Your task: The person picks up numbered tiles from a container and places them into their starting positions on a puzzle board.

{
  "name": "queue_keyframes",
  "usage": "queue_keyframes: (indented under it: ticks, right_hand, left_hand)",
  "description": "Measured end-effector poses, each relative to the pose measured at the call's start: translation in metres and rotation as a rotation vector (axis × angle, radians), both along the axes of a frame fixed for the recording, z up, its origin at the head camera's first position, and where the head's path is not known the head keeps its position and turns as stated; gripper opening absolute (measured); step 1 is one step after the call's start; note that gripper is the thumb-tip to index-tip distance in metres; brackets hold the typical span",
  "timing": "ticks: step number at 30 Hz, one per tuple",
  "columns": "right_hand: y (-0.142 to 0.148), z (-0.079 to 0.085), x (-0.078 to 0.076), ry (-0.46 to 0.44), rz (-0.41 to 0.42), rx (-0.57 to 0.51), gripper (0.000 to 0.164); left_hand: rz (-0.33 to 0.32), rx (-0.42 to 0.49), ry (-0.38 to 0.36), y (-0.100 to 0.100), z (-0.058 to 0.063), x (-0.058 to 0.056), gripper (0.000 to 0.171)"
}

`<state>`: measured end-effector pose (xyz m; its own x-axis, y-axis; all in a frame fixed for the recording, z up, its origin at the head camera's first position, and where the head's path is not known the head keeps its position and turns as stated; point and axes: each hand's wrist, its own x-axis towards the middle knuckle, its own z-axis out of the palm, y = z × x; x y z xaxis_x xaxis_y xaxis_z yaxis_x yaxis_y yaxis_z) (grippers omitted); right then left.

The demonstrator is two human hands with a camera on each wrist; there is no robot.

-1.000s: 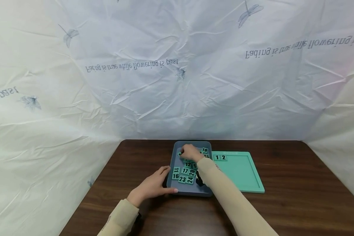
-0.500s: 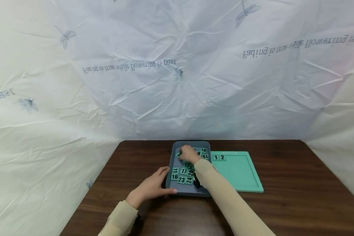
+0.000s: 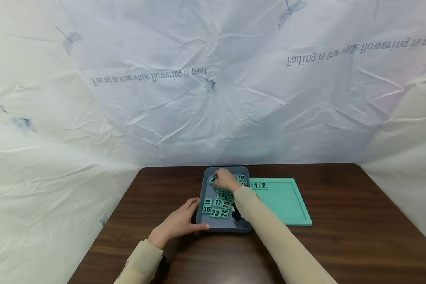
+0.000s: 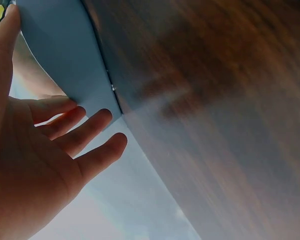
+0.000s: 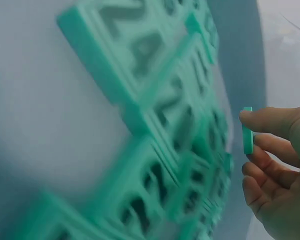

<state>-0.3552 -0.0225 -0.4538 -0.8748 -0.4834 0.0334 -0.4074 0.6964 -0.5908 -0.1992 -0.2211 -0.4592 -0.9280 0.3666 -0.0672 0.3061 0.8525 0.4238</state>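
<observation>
A grey tray (image 3: 227, 225) holds several green number tiles (image 3: 218, 202) with black numerals. Over its far left part, my right hand (image 3: 226, 180) pinches a green tile marked 3 (image 3: 212, 180) between thumb and fingers. The right wrist view shows this pinched tile (image 5: 247, 131) edge-on, apart from the loose tiles. My left hand (image 3: 179, 221) rests at the tray's near left corner, fingers extended along the left side and thumb on the near rim. In the left wrist view the fingers (image 4: 92, 131) are slightly bent, with fingertips against the tray's wall (image 4: 70, 45).
Right of the tray lies a flat green board (image 3: 282, 201) with a raised frame. Tiles 1 and 2 (image 3: 259, 185) sit in its far left corner. Everything stands on a dark wooden table (image 3: 344, 221), with pale printed sheeting (image 3: 213, 118) hanging behind it.
The head view has shifted a little. My right hand, at the tile marked 3, has moved slightly, and the 3 shows more plainly now. My left hand stays at the tray's corner.
</observation>
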Motion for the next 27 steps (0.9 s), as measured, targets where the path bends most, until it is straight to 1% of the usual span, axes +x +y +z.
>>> queue_keyframes:
  ticks: [5,9,14,18,21,24,27]
  right_hand:
    - [0.017,0.02,-0.008,0.05,0.017,-0.011,0.04]
    - [0.037,0.034,-0.012,0.074,0.031,-0.004,0.041]
    - [0.07,0.047,-0.018,0.053,0.008,-0.003,0.043]
    - [0.097,0.055,-0.021,0.049,-0.001,-0.007,0.045]
    - [0.118,0.061,-0.022,0.066,0.001,-0.013,0.044]
    - [0.138,0.064,-0.021,0.085,0.002,-0.03,0.043]
    - [0.155,0.065,-0.016,0.091,0.001,-0.044,0.042]
  left_hand:
    - [0.006,0.004,0.003,-0.001,0.001,-0.001,0.108]
    - [0.008,0.002,0.007,-0.001,0.001,-0.001,0.109]
    - [0.01,0.003,0.007,0.0,0.001,-0.001,0.109]
    - [0.015,0.003,0.005,0.0,0.001,-0.001,0.108]
    - [0.013,-0.007,0.014,0.0,0.001,-0.001,0.109]
    - [0.009,-0.023,0.022,0.0,0.002,-0.002,0.11]
    - [0.0,-0.029,0.023,0.0,0.002,-0.004,0.111]
